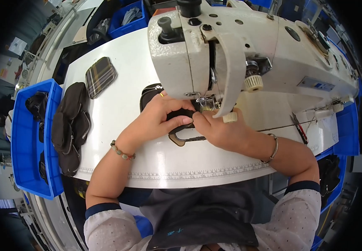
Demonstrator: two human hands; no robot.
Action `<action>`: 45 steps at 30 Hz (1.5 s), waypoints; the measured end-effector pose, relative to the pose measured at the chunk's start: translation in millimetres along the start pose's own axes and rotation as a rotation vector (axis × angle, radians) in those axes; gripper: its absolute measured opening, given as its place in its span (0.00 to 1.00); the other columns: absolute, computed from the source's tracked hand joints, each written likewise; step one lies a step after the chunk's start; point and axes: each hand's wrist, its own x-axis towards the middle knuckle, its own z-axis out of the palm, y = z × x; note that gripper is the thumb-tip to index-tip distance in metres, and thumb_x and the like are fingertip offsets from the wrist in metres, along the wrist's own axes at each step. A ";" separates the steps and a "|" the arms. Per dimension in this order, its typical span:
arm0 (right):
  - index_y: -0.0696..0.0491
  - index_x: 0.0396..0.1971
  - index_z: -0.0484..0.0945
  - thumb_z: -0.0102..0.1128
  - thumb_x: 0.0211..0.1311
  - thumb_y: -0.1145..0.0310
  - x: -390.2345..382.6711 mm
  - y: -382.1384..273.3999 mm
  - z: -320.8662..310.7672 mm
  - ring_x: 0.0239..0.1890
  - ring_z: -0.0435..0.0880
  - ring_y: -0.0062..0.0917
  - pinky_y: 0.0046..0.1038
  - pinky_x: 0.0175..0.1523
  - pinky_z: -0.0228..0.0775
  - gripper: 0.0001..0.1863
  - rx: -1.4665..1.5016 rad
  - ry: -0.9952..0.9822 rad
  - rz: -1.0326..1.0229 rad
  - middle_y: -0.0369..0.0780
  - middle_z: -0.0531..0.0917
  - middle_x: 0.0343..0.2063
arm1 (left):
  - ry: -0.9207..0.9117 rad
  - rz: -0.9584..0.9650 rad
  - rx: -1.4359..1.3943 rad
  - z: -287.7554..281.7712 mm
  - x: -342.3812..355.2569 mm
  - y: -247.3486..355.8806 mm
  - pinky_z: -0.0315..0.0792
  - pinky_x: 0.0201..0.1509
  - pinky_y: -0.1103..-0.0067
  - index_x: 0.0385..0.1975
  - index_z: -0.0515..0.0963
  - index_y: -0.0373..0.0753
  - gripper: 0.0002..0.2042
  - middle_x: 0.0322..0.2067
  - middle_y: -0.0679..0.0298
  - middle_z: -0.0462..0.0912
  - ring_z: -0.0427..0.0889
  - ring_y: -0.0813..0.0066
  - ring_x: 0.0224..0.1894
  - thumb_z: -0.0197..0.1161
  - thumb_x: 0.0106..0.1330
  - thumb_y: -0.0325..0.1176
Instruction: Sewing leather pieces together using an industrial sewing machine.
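Under the head of a white sewing machine (172, 62) lies a dark zippered pouch (148, 93), its rounded end and zipper showing beyond my left hand. My left hand (160, 117) is closed, thumb and fingers gripping the pouch's dark fabric just in front of the presser foot (206, 102). Opposite it, my right hand (223, 129) pinches the same fabric, close to the needle area and partly behind the machine's curved front lever. A strip with a tan end (177, 141) sticks out below my hands. The exact stitching spot is hidden by fingers and machine.
A plaid pouch (100, 77) and a heap of dark pouches (69, 129) lie on the table's left side. Beside them stands a blue bin (56, 167) with dark pieces. Red-handled snips (299, 129) rest at right. A printed ruler (177, 175) follows the front edge.
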 end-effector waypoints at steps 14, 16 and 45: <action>0.59 0.25 0.79 0.60 0.43 0.71 -9.1 -24.9 -23.5 0.11 0.72 0.17 0.23 0.14 0.60 0.08 0.272 -0.160 -0.013 0.32 0.71 0.12 | -0.007 -0.005 0.036 2.4 4.7 0.5 0.75 0.40 0.73 0.33 0.82 0.35 0.07 0.34 0.57 0.84 0.83 0.57 0.35 0.69 0.57 0.28; 0.62 0.28 0.80 0.61 0.43 0.71 -9.5 -26.5 -27.6 0.11 0.73 0.17 0.23 0.13 0.60 0.12 0.287 -0.138 -0.048 0.32 0.71 0.12 | 0.002 0.131 0.139 1.4 6.6 -0.3 0.76 0.40 0.73 0.33 0.82 0.35 0.07 0.34 0.58 0.85 0.83 0.56 0.34 0.69 0.56 0.28; 0.56 0.16 0.73 0.61 0.39 0.73 -4.1 -19.0 -26.4 0.11 0.73 0.18 0.23 0.13 0.59 0.05 0.226 -0.240 0.080 0.33 0.71 0.10 | -0.019 0.118 0.278 1.6 5.4 0.4 0.77 0.40 0.75 0.33 0.86 0.38 0.11 0.33 0.62 0.86 0.84 0.67 0.34 0.75 0.48 0.27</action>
